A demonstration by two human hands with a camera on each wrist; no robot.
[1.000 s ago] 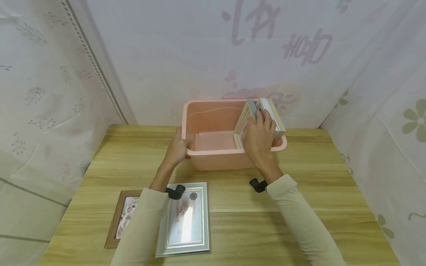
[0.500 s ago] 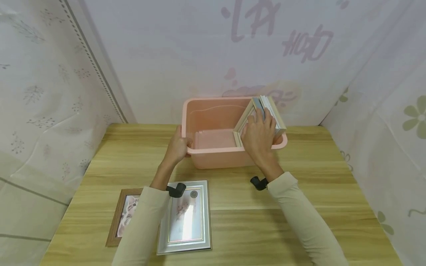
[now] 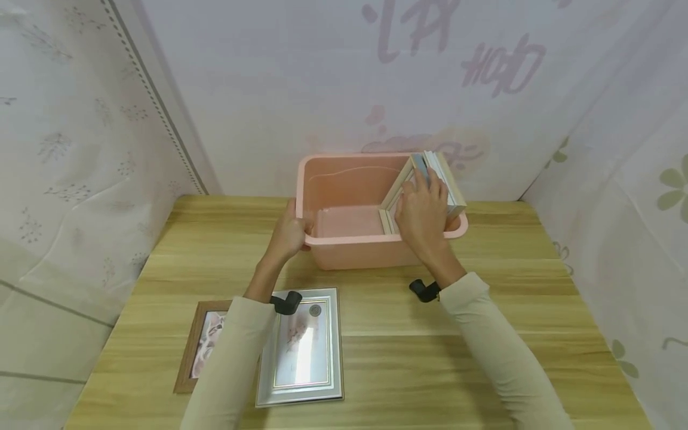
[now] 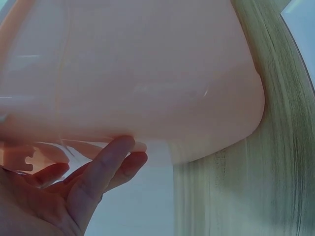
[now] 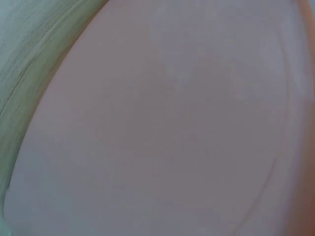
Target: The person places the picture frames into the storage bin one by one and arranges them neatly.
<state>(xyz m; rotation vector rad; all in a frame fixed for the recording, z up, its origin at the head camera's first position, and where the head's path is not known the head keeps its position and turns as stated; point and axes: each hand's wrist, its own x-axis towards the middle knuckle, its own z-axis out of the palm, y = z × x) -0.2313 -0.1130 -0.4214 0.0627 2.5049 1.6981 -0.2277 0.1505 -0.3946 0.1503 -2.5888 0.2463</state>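
A pink plastic tub (image 3: 360, 254) stands at the back of the wooden table. My left hand (image 3: 287, 233) grips its left rim near the front corner, thumb inside and fingers outside. In the left wrist view, thumb and fingers (image 4: 101, 169) meet at the tub's edge. Several picture frames (image 3: 455, 194) lean upright at the tub's right end, rising above the rim. My right hand (image 3: 421, 218) reaches in over the front rim and holds the cream-edged frame (image 3: 395, 190) and blue-edged one at the left of that stack. Only the tub's outer wall (image 5: 162, 123) fills the right wrist view.
A silver picture frame (image 3: 334, 346) lies face up in front of the tub. Left of it lies a brown wooden picture frame (image 3: 188, 358), partly covered by the left sleeve. Patterned cloth (image 3: 269, 89) hangs behind the table and on both sides.
My right hand has pushed the cream-edged frame's top rightward, closer to the other frames in the tub. My left hand keeps its grip. The whole head view has shifted slightly.
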